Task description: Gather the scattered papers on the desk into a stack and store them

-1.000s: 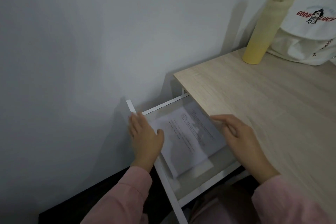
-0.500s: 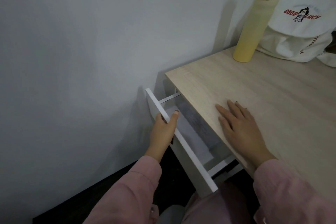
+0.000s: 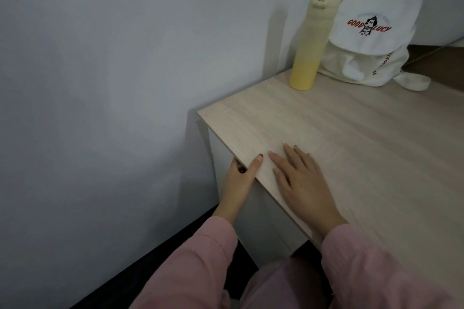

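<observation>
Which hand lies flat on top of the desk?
The right hand, palm down with fingers spread on the desktop. The left hand sits lower, at the desk's edge against the drawer front, only its thumb on top.

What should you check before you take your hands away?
1. Drawer shut flush under the desk: ok, no gap shows.
2. Papers inside the drawer: cannot tell, hidden.
3. Left hand fingers clear of the drawer's top: cannot tell; the thumb lies on the desk and the fingers curl under its edge.
4. Right hand free: ok, flat on the desk.
5. Loose papers on the desk: ok, none in view.
6. Bottle upright beside the bag: ok.
</observation>
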Available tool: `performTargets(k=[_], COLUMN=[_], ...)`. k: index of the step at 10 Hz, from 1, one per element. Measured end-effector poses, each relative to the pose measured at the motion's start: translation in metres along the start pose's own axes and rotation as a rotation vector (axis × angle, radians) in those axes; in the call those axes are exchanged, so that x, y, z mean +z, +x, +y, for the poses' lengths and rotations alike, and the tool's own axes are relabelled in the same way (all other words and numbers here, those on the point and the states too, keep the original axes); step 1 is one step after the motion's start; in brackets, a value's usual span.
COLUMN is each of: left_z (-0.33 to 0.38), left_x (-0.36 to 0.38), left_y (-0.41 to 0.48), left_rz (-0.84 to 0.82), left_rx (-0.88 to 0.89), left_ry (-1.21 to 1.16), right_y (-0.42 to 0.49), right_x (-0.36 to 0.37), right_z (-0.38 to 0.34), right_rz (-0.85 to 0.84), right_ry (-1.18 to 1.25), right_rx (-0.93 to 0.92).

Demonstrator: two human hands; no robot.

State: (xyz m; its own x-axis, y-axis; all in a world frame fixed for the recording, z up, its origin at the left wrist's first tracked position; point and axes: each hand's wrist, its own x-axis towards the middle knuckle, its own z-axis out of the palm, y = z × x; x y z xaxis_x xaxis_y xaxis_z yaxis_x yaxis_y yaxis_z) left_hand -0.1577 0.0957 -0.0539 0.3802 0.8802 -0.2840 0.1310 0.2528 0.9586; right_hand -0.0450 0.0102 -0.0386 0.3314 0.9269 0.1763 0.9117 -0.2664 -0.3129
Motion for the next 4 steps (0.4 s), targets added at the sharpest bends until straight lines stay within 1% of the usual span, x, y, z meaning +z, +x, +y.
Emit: performTargets(k=[1, 2, 3, 4], left_z=[0.0, 0.002, 0.012, 0.011], left_x=[-0.004, -0.006, -0.003, 0.005], left_y=[0.004, 0.006, 0.005, -0.005], left_rz=[-0.035, -0.081, -0.09, -0.001], left_rx=[-0.006, -0.021, -0.072, -0.056], left_ry=[-0.06, -0.077, -0.071, -0.061], right_y=[0.002, 0.001, -0.001, -0.009], right_x=[-0.001, -0.009, -0.031, -0.085], right_z=[-0.001, -0.001, -0.001, 0.002], right_rz=[0.0, -0.061, -0.222, -0.26], right_ry=[0.031, 0.12, 0.377, 0.833], right_rx=[0.008, 0.002, 0.066, 0.153])
